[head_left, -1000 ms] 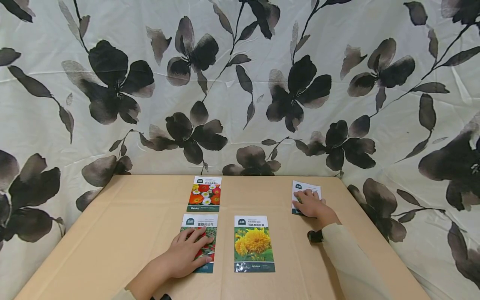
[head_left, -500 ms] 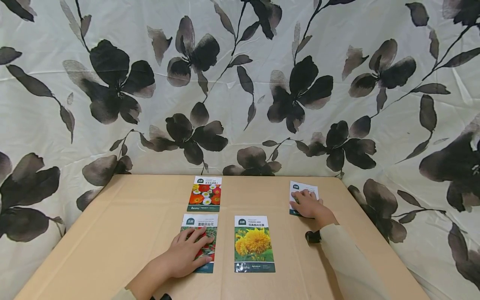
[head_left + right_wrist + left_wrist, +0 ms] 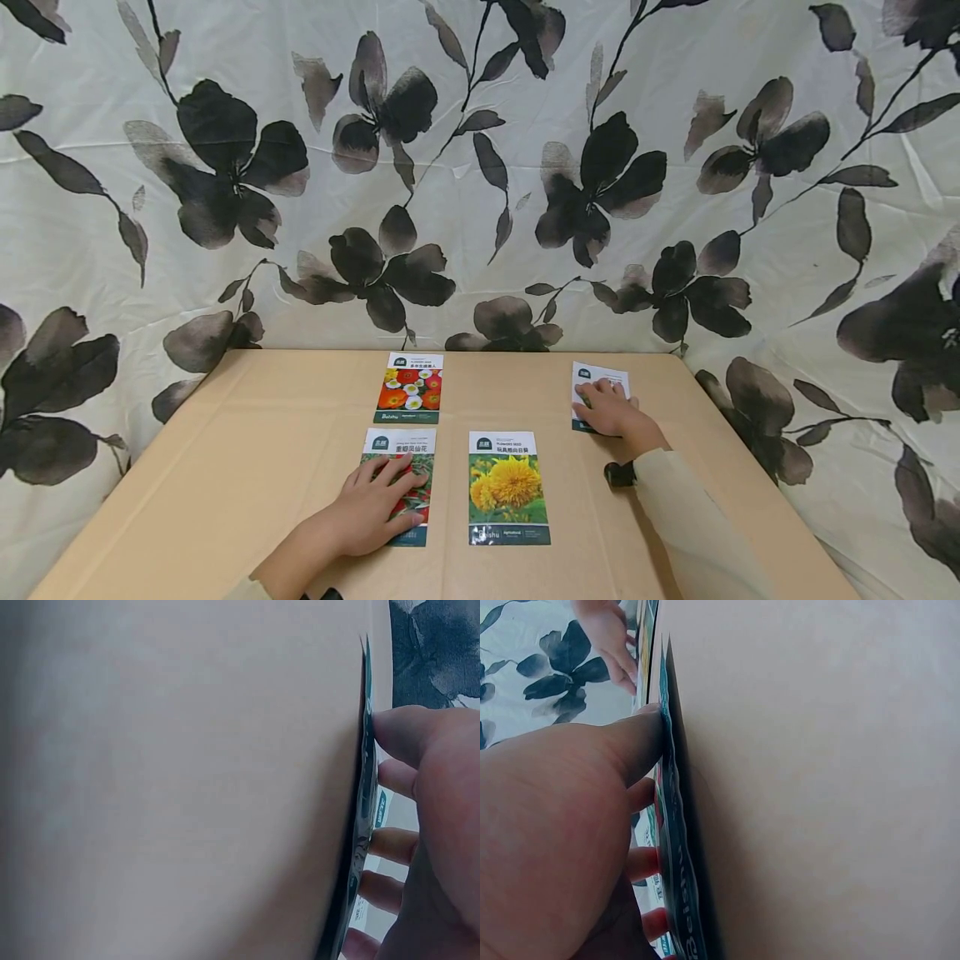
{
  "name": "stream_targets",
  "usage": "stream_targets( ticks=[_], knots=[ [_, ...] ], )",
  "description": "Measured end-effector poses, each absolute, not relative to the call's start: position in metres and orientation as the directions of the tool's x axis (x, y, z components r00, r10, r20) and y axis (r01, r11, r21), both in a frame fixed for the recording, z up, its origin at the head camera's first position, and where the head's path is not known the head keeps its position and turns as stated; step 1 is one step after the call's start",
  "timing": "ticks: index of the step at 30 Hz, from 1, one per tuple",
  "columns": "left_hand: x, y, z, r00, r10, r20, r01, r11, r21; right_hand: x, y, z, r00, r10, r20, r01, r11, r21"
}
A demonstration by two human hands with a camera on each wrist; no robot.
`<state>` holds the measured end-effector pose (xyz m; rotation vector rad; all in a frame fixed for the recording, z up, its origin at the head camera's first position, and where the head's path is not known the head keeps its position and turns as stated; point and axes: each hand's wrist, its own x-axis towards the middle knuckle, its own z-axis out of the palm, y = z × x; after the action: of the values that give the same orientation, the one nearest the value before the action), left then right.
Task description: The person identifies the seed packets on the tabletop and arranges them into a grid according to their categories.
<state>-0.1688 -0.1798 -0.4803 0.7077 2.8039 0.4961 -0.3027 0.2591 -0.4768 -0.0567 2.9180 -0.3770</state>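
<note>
In the head view my left hand (image 3: 375, 508) rests with spread fingers on a seed packet (image 3: 401, 440) with a red-flower picture, which lies flat on the table. The left wrist view shows the thumb and fingertips touching the face of that packet (image 3: 676, 847). Toward the back right, my right hand (image 3: 611, 410) presses its fingers on another seed packet (image 3: 587, 375), tilted slightly, its picture mostly covered by the hand. From the right wrist view, thumb and fingertips touch the top of this packet (image 3: 364, 795), and its edge stands slightly off the table.
A packet with orange, red and white flowers (image 3: 408, 387) lies behind the left-hand one. Between my hands is a yellow-flower packet (image 3: 510, 487). The tan table (image 3: 247, 467) ends at a white cloth (image 3: 480, 192) with dark flowers.
My right hand has slid its packet a little to the left along the table. The left hand and the other packets stay where they were.
</note>
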Motion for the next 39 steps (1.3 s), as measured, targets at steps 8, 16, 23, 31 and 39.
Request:
stream_targets(
  ticks=[8, 16, 23, 31, 39],
  knots=[
    [-0.168, -0.179, -0.478, -0.864, 0.486, -0.129, 0.411, 0.83, 0.377, -0.304, 0.258, -0.477, -0.978, -0.054, -0.202, -0.001, 0.968, -0.252],
    [-0.168, -0.18, -0.479, -0.867, 0.484, -0.119, 0.411, 0.829, 0.38, -0.306, 0.255, -0.471, -0.974, -0.09, -0.207, -0.035, 0.966, -0.255],
    [-0.167, -0.179, -0.478, -0.866, 0.485, -0.122, 0.41, 0.829, 0.381, -0.306, 0.246, -0.469, -0.969, -0.097, -0.225, -0.039, 0.967, -0.25],
    [-0.167, -0.178, -0.478, -0.869, 0.478, -0.127, 0.404, 0.835, 0.374, -0.308, 0.239, -0.471, -0.972, -0.1, -0.213, -0.045, 0.967, -0.25],
    [-0.167, -0.177, -0.477, -0.868, 0.48, -0.128, 0.406, 0.833, 0.375, -0.311, 0.233, -0.474, -0.971, -0.115, -0.21, -0.06, 0.966, -0.253]
  ],
)
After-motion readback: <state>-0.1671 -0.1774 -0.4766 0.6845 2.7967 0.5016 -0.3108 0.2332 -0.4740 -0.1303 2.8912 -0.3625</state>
